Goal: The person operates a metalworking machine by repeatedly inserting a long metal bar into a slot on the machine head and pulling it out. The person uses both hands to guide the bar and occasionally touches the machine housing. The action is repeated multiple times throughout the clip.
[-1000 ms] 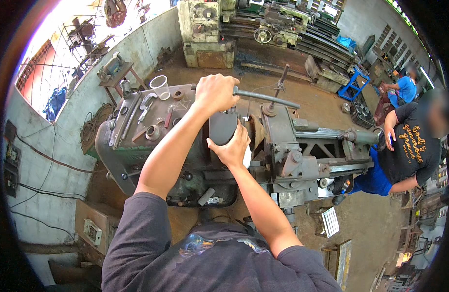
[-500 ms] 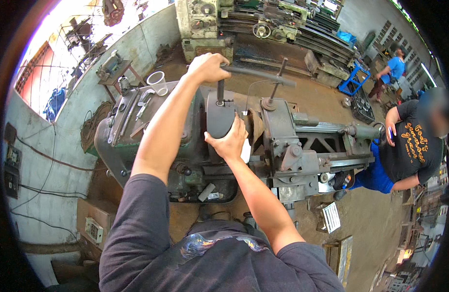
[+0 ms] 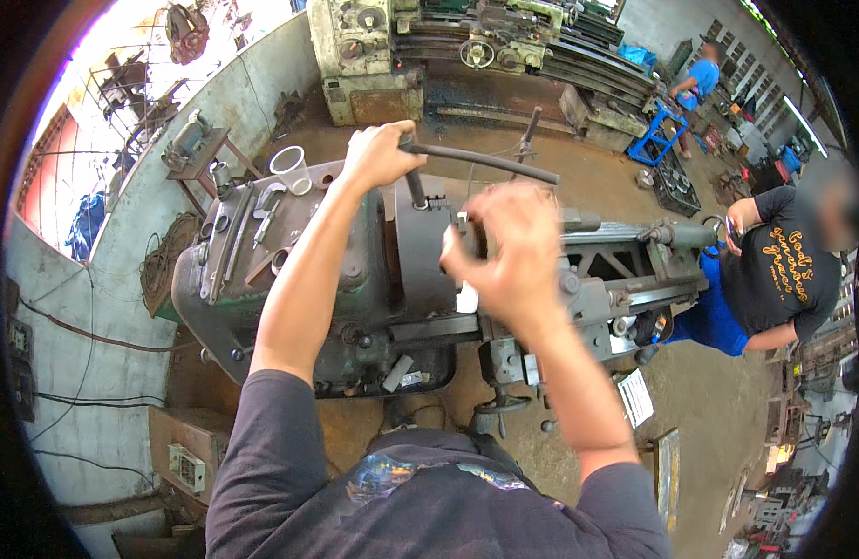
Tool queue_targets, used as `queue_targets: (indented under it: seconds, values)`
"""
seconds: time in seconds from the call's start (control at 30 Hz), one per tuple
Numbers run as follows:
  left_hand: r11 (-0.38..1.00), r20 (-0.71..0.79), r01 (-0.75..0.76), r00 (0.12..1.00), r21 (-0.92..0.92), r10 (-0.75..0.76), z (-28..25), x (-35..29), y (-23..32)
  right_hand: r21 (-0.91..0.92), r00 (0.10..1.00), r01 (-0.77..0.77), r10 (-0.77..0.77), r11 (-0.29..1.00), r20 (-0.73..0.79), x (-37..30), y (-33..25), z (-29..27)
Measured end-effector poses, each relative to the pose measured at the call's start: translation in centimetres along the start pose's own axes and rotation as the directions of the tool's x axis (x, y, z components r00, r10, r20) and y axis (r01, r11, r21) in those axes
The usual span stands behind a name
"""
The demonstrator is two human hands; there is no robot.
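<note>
My left hand (image 3: 381, 156) is closed round the head of a T-handled chuck key (image 3: 485, 163). The key's shank stands in the top of the dark lathe chuck (image 3: 420, 265), and its long bar reaches out to the right. My right hand (image 3: 515, 256) is in the air just right of the chuck, smeared by motion. Its thumb is apart from the curled fingers, and I see nothing in it. Behind that hand, the front of the chuck and most of the tool post are hidden.
On the headstock (image 3: 308, 242) lie a clear plastic cup (image 3: 291, 170), wrenches and metal rings. The tailstock (image 3: 679, 233) stands to the right, with a person in a black shirt (image 3: 788, 256) close by. Another lathe (image 3: 485, 42) is at the back, and a person in blue (image 3: 700, 79) stands farther off.
My right hand has let go of the chuck and moved right and up toward the key's bar. My left hand keeps its grip on the key, whose bar has swung slightly. The view has shifted.
</note>
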State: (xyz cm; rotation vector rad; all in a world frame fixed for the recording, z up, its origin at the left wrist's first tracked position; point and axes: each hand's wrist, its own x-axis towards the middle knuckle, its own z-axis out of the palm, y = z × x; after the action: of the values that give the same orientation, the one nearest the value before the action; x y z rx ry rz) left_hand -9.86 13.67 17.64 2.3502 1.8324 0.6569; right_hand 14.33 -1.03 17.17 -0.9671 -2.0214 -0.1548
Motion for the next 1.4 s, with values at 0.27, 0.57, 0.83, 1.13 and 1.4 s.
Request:
queue_targets:
  seconds: [0.27,0.57,0.83,1.13,1.4]
  values:
    - [0.951,0.1,-0.302,0.946,-0.068,0.307,-0.9,1.3,1.2,-0.595,0.57,-0.434,0.717,0.677,0.401,4.8,5.8,0.9]
    - [0.043,0.256,0.4,0.661,-0.915,-0.705,4.0,9.1,-2.0,-0.605,0.449,-0.567,0.826,0.559,0.342,6.3,-2.1,-0.1]
    - [0.123,0.174,0.484,0.523,-0.867,-0.834,4.6,10.2,-1.6,-0.613,0.445,-0.617,0.861,0.493,0.244,6.1,-2.1,0.6]
    - [0.154,0.268,0.484,0.692,-0.861,-0.67,5.4,11.9,-1.2,-0.723,0.343,-0.66,0.938,0.204,-0.048,6.8,-6.8,2.9]
    - [0.407,0.206,0.374,0.893,-0.833,-0.4,4.9,11.0,1.1,-0.726,0.307,-0.686,0.921,0.04,-0.24,5.0,-12.8,6.2]
